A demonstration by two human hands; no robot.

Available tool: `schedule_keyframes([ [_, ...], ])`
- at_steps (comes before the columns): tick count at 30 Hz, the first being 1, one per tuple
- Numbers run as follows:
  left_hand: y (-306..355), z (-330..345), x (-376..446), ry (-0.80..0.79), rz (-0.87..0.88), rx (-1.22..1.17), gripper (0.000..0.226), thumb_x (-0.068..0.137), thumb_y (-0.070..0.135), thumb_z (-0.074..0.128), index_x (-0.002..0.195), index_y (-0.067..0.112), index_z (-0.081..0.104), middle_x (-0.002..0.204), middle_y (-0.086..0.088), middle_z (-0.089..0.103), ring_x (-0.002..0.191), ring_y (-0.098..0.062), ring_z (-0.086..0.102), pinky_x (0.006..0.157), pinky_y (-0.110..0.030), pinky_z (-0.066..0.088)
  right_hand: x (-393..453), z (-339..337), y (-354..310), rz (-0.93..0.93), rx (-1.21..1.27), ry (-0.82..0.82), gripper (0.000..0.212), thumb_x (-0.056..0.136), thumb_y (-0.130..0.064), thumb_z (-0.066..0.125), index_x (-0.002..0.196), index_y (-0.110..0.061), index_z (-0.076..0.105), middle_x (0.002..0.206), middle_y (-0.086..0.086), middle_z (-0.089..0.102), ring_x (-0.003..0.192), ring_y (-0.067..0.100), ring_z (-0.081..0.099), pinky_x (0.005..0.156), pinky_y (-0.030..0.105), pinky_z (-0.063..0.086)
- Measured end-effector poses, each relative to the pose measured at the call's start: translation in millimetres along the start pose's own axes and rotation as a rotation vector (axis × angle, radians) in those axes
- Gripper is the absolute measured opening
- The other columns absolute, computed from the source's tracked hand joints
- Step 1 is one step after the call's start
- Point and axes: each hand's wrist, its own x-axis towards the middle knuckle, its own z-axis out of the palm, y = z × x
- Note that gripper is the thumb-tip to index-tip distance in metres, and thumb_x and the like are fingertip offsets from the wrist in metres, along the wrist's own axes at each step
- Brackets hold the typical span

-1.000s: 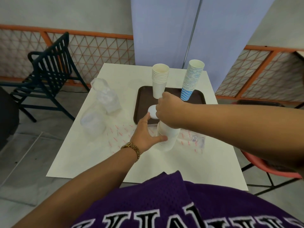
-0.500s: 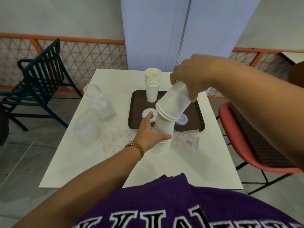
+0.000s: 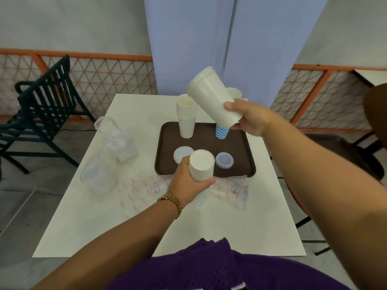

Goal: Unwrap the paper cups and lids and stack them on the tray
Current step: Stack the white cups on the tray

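Two cup stacks are in the person's grip. Left hand (image 3: 186, 183) curls round an upturned stack (image 3: 201, 166) standing on the wrapper (image 3: 234, 191) at the tray's (image 3: 240, 147) six o'clock edge. Right hand (image 3: 250, 118) holds tilted cups (image 3: 212, 101) in the air above the tray, near twelve o'clock. Two lids (image 3: 224, 160) lie on the tray; white cups (image 3: 186, 116) stand behind.

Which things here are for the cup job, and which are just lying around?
For the job:
brown plastic tray
white paper cup stack
blue striped cup stack
cups in right hand
cups in left hand
round white lids

Lying about:
dark slatted chair
orange lattice railing
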Motion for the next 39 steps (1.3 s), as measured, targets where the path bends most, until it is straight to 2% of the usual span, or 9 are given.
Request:
schedule_keyframes([
  [3, -2.0, 1.0, 0.1, -0.013, -0.017, 0.027, 0.086, 0.068, 0.036, 0.087, 0.131, 0.038, 0.029, 0.126, 0.01, 0.046, 0.116, -0.012, 0.048, 0.101, -0.036, 0.045, 29.0, 12.8, 23.1, 0.005, 0.127, 0.075, 0.083, 0.065, -0.033, 0.082, 0.138, -0.015, 0.047, 0.126, 0.004, 0.065, 0.113, 0.023, 0.063, 0.087, 0.036, 0.05],
  [6, -6.1, 1.8, 1.1, 0.005, -0.016, 0.057, 0.086, 0.066, 0.041, 0.087, 0.128, 0.042, 0.027, 0.125, 0.013, 0.045, 0.115, -0.011, 0.048, 0.101, -0.034, 0.047, 60.9, 25.2, 29.4, -0.027, 0.196, 0.152, 0.083, 0.066, -0.018, 0.082, 0.14, -0.014, 0.043, 0.131, 0.006, 0.062, 0.117, 0.025, 0.061, 0.086, 0.036, 0.053],
  [10, -9.7, 4.2, 3.5, 0.018, -0.024, 0.079, 0.08, 0.064, 0.045, 0.087, 0.12, 0.048, 0.031, 0.119, 0.024, 0.046, 0.111, -0.003, 0.05, 0.094, -0.021, 0.045, 105.6, 36.2, 17.8, -0.115, 0.086, 0.253, 0.083, 0.062, -0.016, 0.085, 0.132, -0.013, 0.041, 0.126, 0.005, 0.06, 0.116, 0.026, 0.058, 0.09, 0.039, 0.052],
  [13, -9.3, 5.0, 4.6, 0.03, -0.02, 0.091, 0.077, 0.062, 0.046, 0.087, 0.115, 0.056, 0.032, 0.114, 0.036, 0.043, 0.11, 0.015, 0.045, 0.086, -0.006, 0.038, 139.0, 45.0, 5.1, -0.165, -0.037, 0.311, 0.086, 0.06, -0.017, 0.087, 0.129, -0.014, 0.037, 0.128, 0.006, 0.054, 0.117, 0.024, 0.054, 0.097, 0.043, 0.05],
  [16, -7.9, 4.8, 5.2, 0.03, -0.005, 0.121, 0.077, 0.064, 0.045, 0.086, 0.116, 0.054, 0.03, 0.115, 0.038, 0.04, 0.111, 0.013, 0.045, 0.092, -0.01, 0.042, 171.3, 51.6, -1.8, -0.181, -0.12, 0.356, 0.085, 0.068, -0.011, 0.086, 0.133, -0.012, 0.032, 0.126, 0.003, 0.049, 0.116, 0.023, 0.05, 0.094, 0.038, 0.047],
  [20, -6.8, 2.9, 6.1, 0.014, -0.012, 0.146, 0.074, 0.065, 0.043, 0.086, 0.112, 0.054, 0.031, 0.112, 0.037, 0.041, 0.107, 0.016, 0.045, 0.085, -0.001, 0.039, 206.9, 57.7, 1.6, -0.113, -0.277, 0.412, 0.085, 0.066, -0.025, 0.087, 0.13, -0.015, 0.031, 0.117, -0.001, 0.047, 0.116, 0.026, 0.05, 0.102, 0.05, 0.043],
  [24, -9.3, 2.8, 7.3, 0.02, -0.01, 0.152, 0.074, 0.063, 0.048, 0.086, 0.113, 0.055, 0.031, 0.112, 0.038, 0.04, 0.11, 0.022, 0.04, 0.079, 0.006, 0.035, 218.6, 62.2, 17.1, -0.007, -0.408, 0.46, 0.092, 0.061, -0.04, 0.089, 0.132, -0.019, 0.034, 0.129, 0.005, 0.051, 0.123, 0.032, 0.049, 0.105, 0.054, 0.04],
  [32, -10.4, 2.3, 5.0, 0.026, 0.003, 0.125, 0.075, 0.064, 0.043, 0.087, 0.114, 0.053, 0.031, 0.113, 0.037, 0.041, 0.108, 0.019, 0.044, 0.08, 0.004, 0.037, 177.0, 44.7, 61.4, 0.209, -0.363, 0.413, 0.097, 0.071, -0.038, 0.086, 0.146, -0.023, 0.027, 0.153, 0.008, 0.035, 0.137, 0.033, 0.038, 0.11, 0.05, 0.038],
  [39, -5.7, 0.7, 2.2, 0.026, 0.003, 0.066, 0.076, 0.064, 0.039, 0.088, 0.118, 0.047, 0.034, 0.118, 0.025, 0.048, 0.108, -0.001, 0.052, 0.09, -0.011, 0.042, 103.0, 44.4, 46.0, 0.282, -0.687, 0.059, 0.046, 0.096, -0.028, 0.062, 0.137, -0.013, 0.049, 0.145, 0.007, 0.048, 0.124, 0.023, 0.05, 0.101, 0.035, 0.038],
])
